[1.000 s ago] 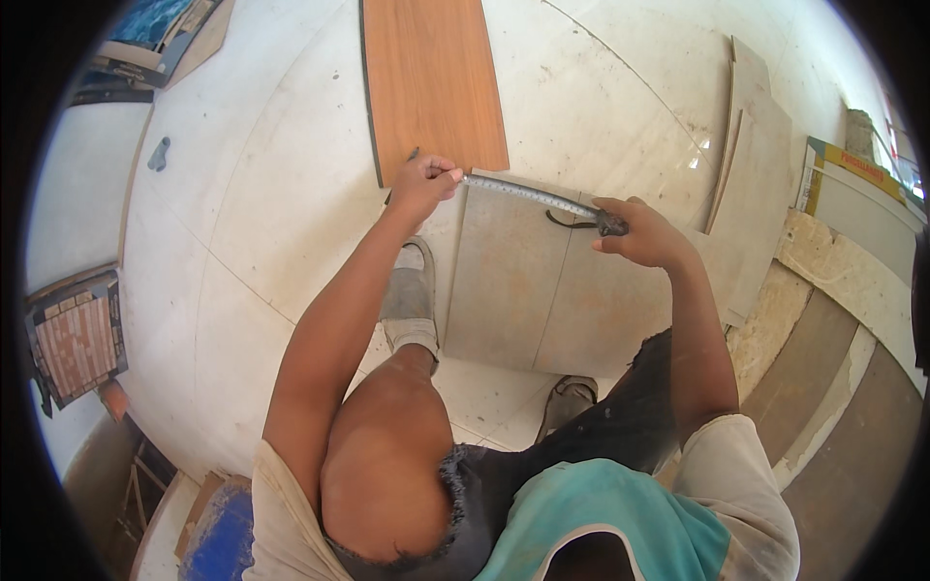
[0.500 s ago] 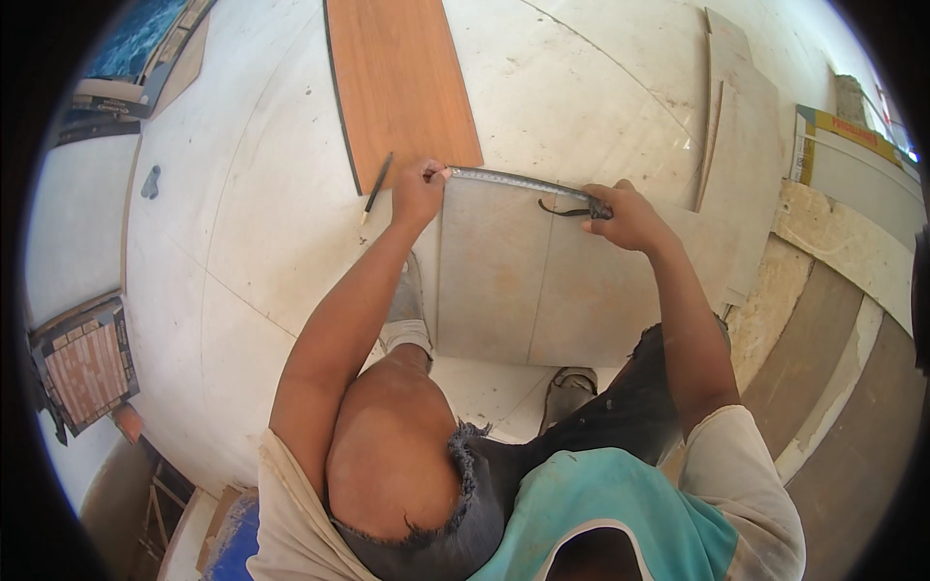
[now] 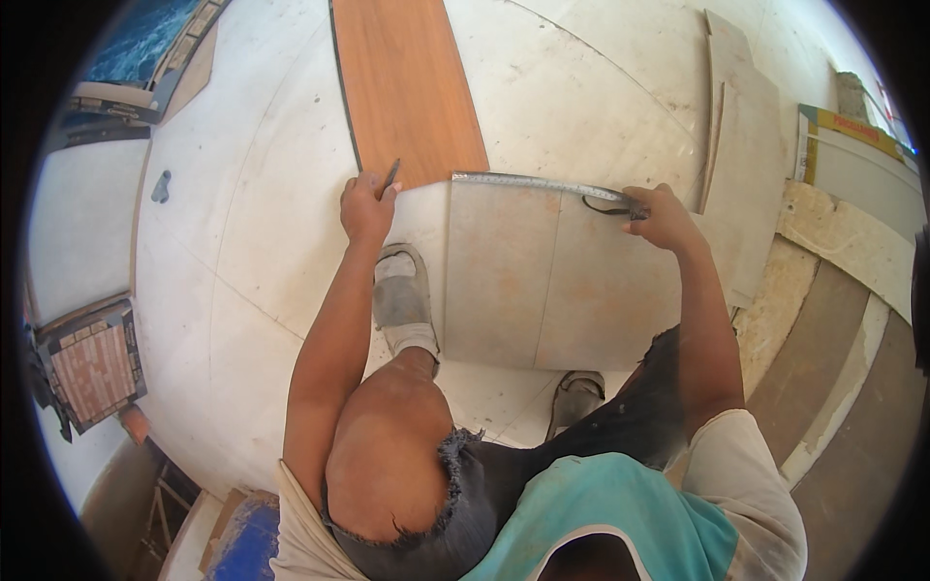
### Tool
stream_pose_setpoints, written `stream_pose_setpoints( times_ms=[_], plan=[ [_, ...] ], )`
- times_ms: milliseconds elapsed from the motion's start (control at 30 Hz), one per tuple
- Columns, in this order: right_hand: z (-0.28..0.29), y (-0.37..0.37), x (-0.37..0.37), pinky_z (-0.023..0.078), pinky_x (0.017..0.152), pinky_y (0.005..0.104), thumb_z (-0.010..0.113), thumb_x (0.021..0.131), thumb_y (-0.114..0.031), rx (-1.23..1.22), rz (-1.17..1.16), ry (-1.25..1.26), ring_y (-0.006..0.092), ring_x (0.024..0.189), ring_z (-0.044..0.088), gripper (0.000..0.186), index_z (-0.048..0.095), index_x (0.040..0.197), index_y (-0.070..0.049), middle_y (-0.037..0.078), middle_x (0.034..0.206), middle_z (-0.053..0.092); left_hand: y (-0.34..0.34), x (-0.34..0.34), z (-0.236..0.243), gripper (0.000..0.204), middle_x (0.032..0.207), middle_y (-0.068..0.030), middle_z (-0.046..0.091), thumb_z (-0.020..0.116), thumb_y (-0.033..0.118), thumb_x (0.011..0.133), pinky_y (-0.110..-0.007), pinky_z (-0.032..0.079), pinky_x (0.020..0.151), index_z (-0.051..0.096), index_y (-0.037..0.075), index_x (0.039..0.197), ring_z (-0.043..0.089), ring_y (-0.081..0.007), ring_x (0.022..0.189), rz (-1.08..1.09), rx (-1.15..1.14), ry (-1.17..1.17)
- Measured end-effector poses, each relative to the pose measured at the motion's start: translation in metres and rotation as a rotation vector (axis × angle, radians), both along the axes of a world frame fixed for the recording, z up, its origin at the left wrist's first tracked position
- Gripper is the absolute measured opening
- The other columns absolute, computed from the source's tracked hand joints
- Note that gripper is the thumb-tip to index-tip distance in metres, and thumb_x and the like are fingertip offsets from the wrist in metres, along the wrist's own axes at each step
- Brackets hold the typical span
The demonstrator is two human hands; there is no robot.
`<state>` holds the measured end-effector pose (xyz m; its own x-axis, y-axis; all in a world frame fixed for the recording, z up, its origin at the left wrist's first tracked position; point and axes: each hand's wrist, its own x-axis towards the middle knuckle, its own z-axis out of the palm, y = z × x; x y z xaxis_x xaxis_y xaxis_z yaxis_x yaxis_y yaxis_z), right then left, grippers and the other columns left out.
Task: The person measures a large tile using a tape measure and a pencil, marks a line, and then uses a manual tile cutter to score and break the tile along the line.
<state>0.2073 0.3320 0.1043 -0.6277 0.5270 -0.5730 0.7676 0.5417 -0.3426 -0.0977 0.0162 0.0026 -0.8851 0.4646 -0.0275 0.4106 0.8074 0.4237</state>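
My left hand (image 3: 370, 205) is closed on a dark pencil (image 3: 392, 172) at the near edge of a long orange wood-look plank (image 3: 407, 87). To its right lies a grey tile (image 3: 499, 271), with another grey piece or section beside it, a line between them. A metal tape measure (image 3: 533, 184) stretches along the tile's far edge, its end at the upper left corner, no longer held by my left hand. My right hand (image 3: 659, 215) grips the tape's case, which has a dark strap, at the right.
Stacked grey tiles (image 3: 746, 126) lie at right, with worn boards (image 3: 794, 378) and boxed panels (image 3: 852, 145). At left lie white panels (image 3: 82, 223), a patterned sample (image 3: 92, 363) and a small grey object (image 3: 162, 185). My two feet flank the tile's near left corner.
My left hand has let go of the tape's end, moved left and taken up the pencil lying near the plank. My right hand, still on the tape, has shifted slightly right.
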Motion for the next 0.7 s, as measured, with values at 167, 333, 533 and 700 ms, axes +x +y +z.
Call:
stream_pose_setpoints(
  times_ms=[167,333,533,700],
  plan=[
    [-0.004,0.003,0.006,0.049,0.086,0.0370,0.079,0.065,-0.016,0.007,-0.024,0.016,0.0338,0.097,0.058,0.060,0.062,0.123,-0.016,0.019,0.106,0.054,-0.011,-0.006,-0.008,0.020,0.090,-0.0115,0.062,0.072,0.021,0.080,-0.042,0.048,0.073,0.063,0.006,0.089,0.060,-0.0320,0.085,-0.047,0.031,-0.120],
    [0.000,0.002,0.003,0.049,0.086,0.0374,0.080,0.065,-0.015,0.004,-0.022,-0.012,0.0334,0.096,0.058,0.060,0.062,0.123,-0.017,0.019,0.106,0.054,-0.006,-0.009,-0.004,0.018,0.087,-0.0136,0.064,0.067,0.020,0.084,-0.043,0.048,0.071,0.061,0.004,0.090,0.062,-0.0326,0.081,-0.020,0.029,-0.030],
    [0.000,0.001,0.008,0.049,0.085,0.0379,0.081,0.064,-0.011,0.009,-0.038,-0.015,0.0330,0.094,0.059,0.060,0.062,0.121,-0.016,0.018,0.105,0.053,0.045,0.011,0.054,0.015,0.082,-0.0159,0.064,0.061,0.015,0.088,-0.038,0.049,0.069,0.057,0.002,0.096,0.064,-0.0283,0.075,0.010,0.279,-0.356],
    [-0.003,-0.002,0.011,0.049,0.083,0.0382,0.082,0.061,-0.007,0.021,-0.038,0.049,0.0329,0.095,0.058,0.064,0.062,0.121,-0.016,0.017,0.101,0.054,0.053,0.039,0.051,0.019,0.080,-0.0097,0.063,0.058,0.011,0.090,-0.029,0.049,0.067,0.060,0.001,0.107,0.061,-0.0169,0.071,-0.174,0.356,-0.736]
  ],
)
